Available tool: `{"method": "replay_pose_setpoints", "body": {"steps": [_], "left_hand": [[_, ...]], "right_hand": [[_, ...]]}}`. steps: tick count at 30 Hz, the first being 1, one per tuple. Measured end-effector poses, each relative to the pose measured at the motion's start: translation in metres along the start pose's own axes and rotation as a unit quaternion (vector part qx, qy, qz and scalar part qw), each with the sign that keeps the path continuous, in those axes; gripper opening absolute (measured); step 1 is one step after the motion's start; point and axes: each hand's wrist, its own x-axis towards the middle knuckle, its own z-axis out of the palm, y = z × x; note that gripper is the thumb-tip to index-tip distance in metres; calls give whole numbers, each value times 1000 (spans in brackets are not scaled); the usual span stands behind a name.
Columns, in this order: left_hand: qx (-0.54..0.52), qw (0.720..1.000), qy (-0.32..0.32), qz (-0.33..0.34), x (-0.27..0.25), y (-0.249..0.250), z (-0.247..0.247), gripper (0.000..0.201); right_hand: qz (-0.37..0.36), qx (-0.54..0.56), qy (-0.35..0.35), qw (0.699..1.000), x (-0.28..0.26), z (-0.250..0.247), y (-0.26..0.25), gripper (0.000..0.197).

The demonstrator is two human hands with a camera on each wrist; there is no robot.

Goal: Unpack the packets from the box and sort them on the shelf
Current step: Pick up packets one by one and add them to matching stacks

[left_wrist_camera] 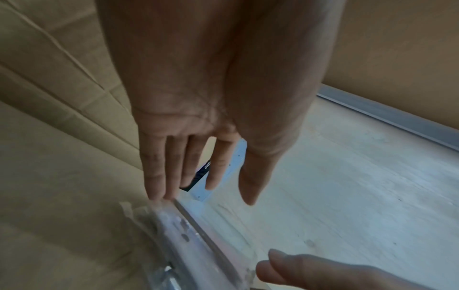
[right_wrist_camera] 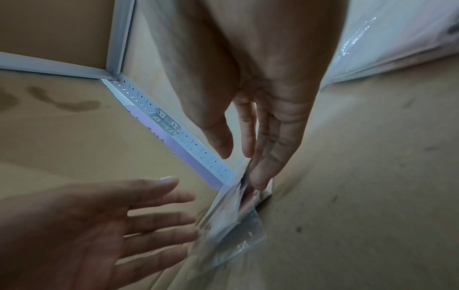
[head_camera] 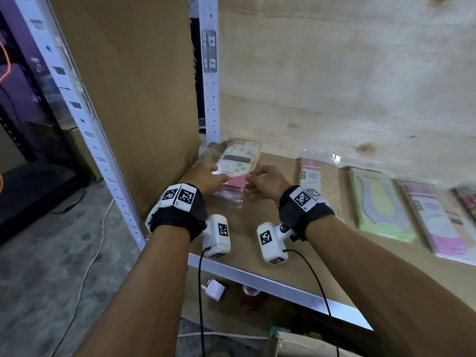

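The packets (head_camera: 235,171) lie as a small stack on the shelf (head_camera: 280,240), in its far left corner, just beside the white upright post (head_camera: 211,73) and the cardboard side panel (head_camera: 134,86). The left hand (head_camera: 206,176) sits at the stack's left edge with straight, spread fingers (left_wrist_camera: 171,166); its grip holds nothing. The right hand (head_camera: 262,180) is at the stack's right edge, its fingers (right_wrist_camera: 263,157) laid along the clear wrapper and reaching into it; whether that grip pinches the wrapper cannot be told.

To the right of the stack runs a strip of bare board, then a row of other packets (head_camera: 381,202) lying flat, well apart from the corner. Nearer than the stack, the board is free up to the shelf's metal front rail (head_camera: 257,276).

The head view alone shows the printed top packet and the row. The right wrist view alone shows the stack edge-on, its wrapper (right_wrist_camera: 236,225) loose and crinkled, with the left palm (right_wrist_camera: 74,225) open beside it. The left wrist view shows the stack's edge (left_wrist_camera: 178,235) below the fingertips, apart from them.
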Motion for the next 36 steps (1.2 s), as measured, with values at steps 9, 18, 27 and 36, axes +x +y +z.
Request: {"method": "replay_pose_setpoints", "body": {"steps": [9,18,27,36], "left_hand": [[17,999,6,-30,-3,-3,3,16],[24,999,-30,35,-19,13,16,56],[-15,975,99,198,-43,98,37,17],[-210,948,-8,238,-74,167,90,11]], "right_hand": [[-3,-2,17,1000,-2,-9,6,22],[-20,121,23,992,-25,-58,8,27],[-43,302,22,952,-78,-139,-11,18],[-72,167,107,978,-135,-207,36,36]]}}
